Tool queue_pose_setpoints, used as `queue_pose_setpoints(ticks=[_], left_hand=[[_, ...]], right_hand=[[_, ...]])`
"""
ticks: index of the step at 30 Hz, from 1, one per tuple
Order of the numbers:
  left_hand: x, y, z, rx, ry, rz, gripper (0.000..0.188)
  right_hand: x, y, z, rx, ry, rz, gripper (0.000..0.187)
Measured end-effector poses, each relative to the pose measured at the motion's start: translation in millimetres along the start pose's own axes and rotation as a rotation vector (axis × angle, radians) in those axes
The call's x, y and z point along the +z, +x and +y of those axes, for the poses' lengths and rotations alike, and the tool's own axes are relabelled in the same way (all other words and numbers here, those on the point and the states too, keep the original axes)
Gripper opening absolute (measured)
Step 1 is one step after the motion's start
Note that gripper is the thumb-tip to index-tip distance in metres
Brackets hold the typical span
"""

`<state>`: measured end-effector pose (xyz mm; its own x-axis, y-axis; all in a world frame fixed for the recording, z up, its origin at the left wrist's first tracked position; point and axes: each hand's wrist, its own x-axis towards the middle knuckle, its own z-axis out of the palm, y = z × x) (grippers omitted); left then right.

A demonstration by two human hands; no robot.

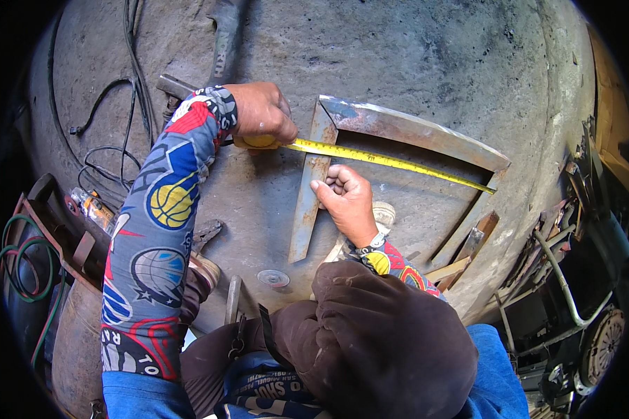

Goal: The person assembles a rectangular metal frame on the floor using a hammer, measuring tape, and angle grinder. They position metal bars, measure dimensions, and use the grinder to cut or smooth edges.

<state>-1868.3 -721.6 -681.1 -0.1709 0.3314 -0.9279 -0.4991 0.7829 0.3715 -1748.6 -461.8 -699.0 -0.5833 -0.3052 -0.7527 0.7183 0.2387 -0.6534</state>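
Observation:
A three-sided frame of rusty steel bar point(412, 129) lies on the ground in front of me. My left hand point(262, 112) is closed around the yellow case of a tape measure point(257, 142), just left of the frame. Its yellow blade point(391, 162) is drawn out to the right, crossing the frame's left leg and ending at the right leg. My right hand point(346, 199) has its fingers curled and its thumb pressed to the inner edge of the left leg, below the blade. Part of its grip is hidden.
A hammer point(176, 86) lies beside my left wrist, with black cables point(129, 91) farther left. A round disc point(273, 278) sits near my feet. Metal offcuts point(472, 241) lie by the frame's right leg. Scrap metal point(569, 279) piles up along the right side.

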Motion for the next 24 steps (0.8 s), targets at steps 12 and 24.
queue_pose_setpoints(ticks=[12, 24], left_hand=[[-0.3, -5.3, 4.7, -0.047, -0.059, 0.052, 0.036], [6.6, -16.4, 0.5, 0.096, -0.207, 0.040, 0.032]], right_hand=[[-0.3, 1.0, -3.7, -0.054, -0.057, -0.003, 0.015], [1.3, 0.8, 3.7, -0.086, -0.075, 0.037, 0.014]])
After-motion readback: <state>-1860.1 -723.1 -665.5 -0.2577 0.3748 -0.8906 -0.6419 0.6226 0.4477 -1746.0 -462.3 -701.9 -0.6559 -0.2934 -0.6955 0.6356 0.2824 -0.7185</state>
